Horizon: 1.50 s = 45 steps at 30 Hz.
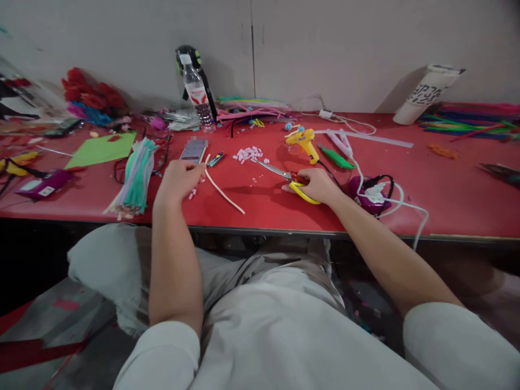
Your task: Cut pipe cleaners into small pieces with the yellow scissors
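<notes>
One red tabletop (442, 189) against a pale wall (325, 54), right hand (319, 187) curled round yellow-handled scissors (289, 176), left hand (179, 180) half-curled, hold unclear.

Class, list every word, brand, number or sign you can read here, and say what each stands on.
Nothing reads with certainty.
Cup: large black characters, too blurred to read.
Bottle: red-and-white label, wording too blurred.
Phone: screen, too small to read.
Yellow glue gun: tiny markings, too small to read.
</notes>
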### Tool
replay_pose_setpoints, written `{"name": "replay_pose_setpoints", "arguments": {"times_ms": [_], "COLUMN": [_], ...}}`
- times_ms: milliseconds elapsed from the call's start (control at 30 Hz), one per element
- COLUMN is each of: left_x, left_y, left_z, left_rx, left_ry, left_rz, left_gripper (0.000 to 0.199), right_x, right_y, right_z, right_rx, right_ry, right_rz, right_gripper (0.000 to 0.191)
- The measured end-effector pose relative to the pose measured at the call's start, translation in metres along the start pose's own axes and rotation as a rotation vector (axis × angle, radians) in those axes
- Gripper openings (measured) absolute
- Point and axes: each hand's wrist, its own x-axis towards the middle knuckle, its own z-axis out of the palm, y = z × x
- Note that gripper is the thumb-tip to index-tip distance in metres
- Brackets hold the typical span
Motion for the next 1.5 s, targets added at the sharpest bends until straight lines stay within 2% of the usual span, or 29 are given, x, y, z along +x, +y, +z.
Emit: {"name": "replay_pose_setpoints", "arguments": {"times_ms": [200, 333, 400, 500, 633, 733, 933, 1033, 1133, 1233, 1300, 1400, 1500], "left_x": [0.024, 0.048, 0.057, 0.063, 0.061, 0.059, 0.061, 0.054, 0.043, 0.032, 0.027, 0.022, 0.017], "left_y": [0.038, 0.055, 0.059, 0.06, 0.055, 0.051, 0.047, 0.041, 0.036, 0.036, 0.039, 0.044, 0.047], "left_z": [0.04, 0.061, 0.069, 0.08, 0.095, 0.104, 0.108, 0.104, 0.1, 0.097, 0.098, 0.099, 0.099], "left_rx": [0.119, 0.162, 0.191, 0.249, 0.245, 0.286, 0.326, 0.207, -0.109, -0.453, -0.6, -0.709, -0.702], "left_ry": [0.015, -0.014, -0.025, -0.043, 0.04, 0.088, 0.063, 0.087, 0.064, -0.012, -0.043, -0.085, -0.109], "left_rz": [0.15, 0.211, 0.187, 0.125, 0.172, 0.214, 0.229, 0.298, 0.382, 0.401, 0.402, 0.386, 0.381], "left_gripper": [0.021, 0.014, 0.014, 0.016, 0.013, 0.019, 0.013, 0.007, 0.007, 0.012, 0.019, 0.03, 0.033], "right_x": [0.002, 0.003, 0.003, 0.003, 0.003, 0.003, 0.003, 0.003, 0.003, 0.002, 0.001, 0.0, -0.001], "right_y": [0.003, 0.003, 0.002, 0.001, 0.002, 0.003, 0.003, 0.004, 0.006, 0.007, 0.007, 0.005, 0.004], "right_z": [0.003, 0.002, 0.002, 0.003, 0.003, 0.003, 0.003, 0.003, 0.003, 0.004, 0.004, 0.005, 0.005], "right_rx": [-0.095, -0.095, -0.095, -0.101, -0.103, -0.106, -0.113, -0.111, -0.1, -0.092, -0.083, -0.053, -0.036], "right_ry": [0.134, 0.156, 0.145, 0.122, 0.115, 0.108, 0.098, 0.099, 0.088, 0.082, 0.089, 0.093, 0.091], "right_rz": [0.117, 0.133, 0.138, 0.147, 0.126, 0.127, 0.125, 0.121, 0.115, 0.098, 0.076, 0.04, 0.035], "right_gripper": [0.058, 0.055, 0.054, 0.054, 0.054, 0.053, 0.052, 0.052, 0.051, 0.052, 0.053, 0.053, 0.054]}}
